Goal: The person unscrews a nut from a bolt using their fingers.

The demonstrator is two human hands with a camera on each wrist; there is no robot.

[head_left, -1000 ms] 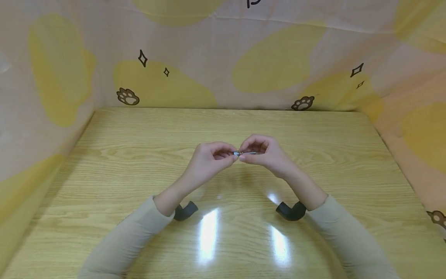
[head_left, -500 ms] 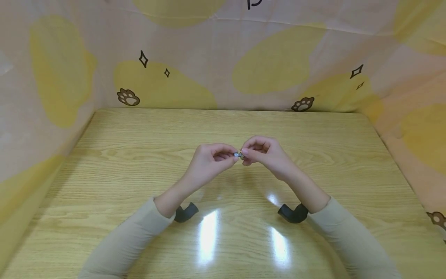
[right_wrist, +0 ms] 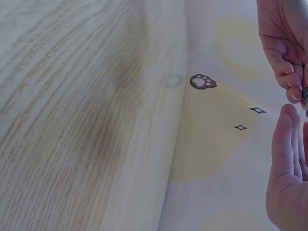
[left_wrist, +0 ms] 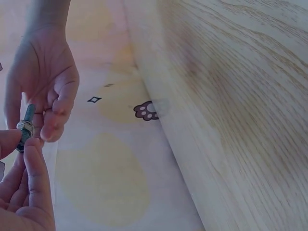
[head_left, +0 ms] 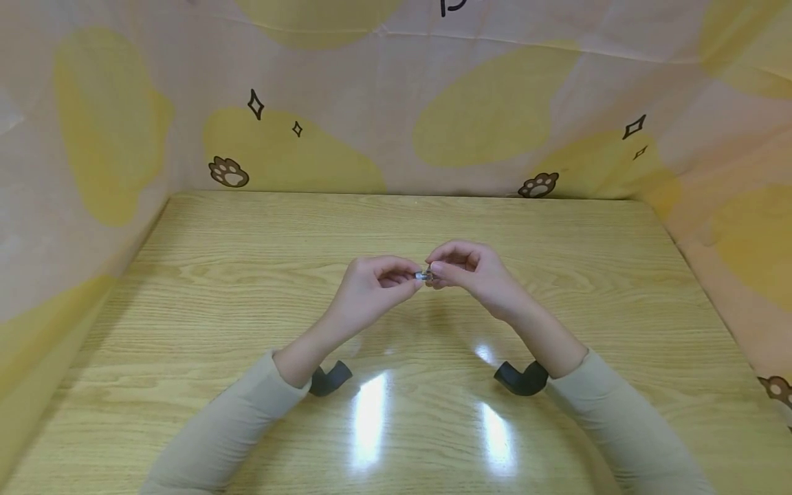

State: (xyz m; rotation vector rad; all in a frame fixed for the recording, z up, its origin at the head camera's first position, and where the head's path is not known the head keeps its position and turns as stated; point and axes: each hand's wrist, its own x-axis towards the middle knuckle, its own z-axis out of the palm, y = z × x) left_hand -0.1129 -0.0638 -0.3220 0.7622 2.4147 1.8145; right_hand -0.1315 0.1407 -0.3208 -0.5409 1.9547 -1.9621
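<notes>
A small metal bolt (left_wrist: 29,114) with a nut (left_wrist: 25,126) on its thread is held in the air between the two hands. My left hand (head_left: 371,283) pinches the bolt near its head end between thumb and forefinger. Facing it from the right, my right hand (head_left: 473,275) has its thumb and fingers curled round the nut and the threaded end. Seen from the left wrist, the shank points towards the right palm. Only a sliver of the bolt (right_wrist: 305,94) shows at the edge of the right wrist view.
A wood-grain table (head_left: 247,309) lies below the hands. Two black curved pieces (head_left: 331,378) (head_left: 522,379) rest on it, partly covered by the forearms. Patterned cloth (head_left: 346,103) hangs at the back and sides.
My right thumb has moved up and across the nut from below the bolt's shank. The right fingers have shifted slightly; my left hand has stayed almost in place.
</notes>
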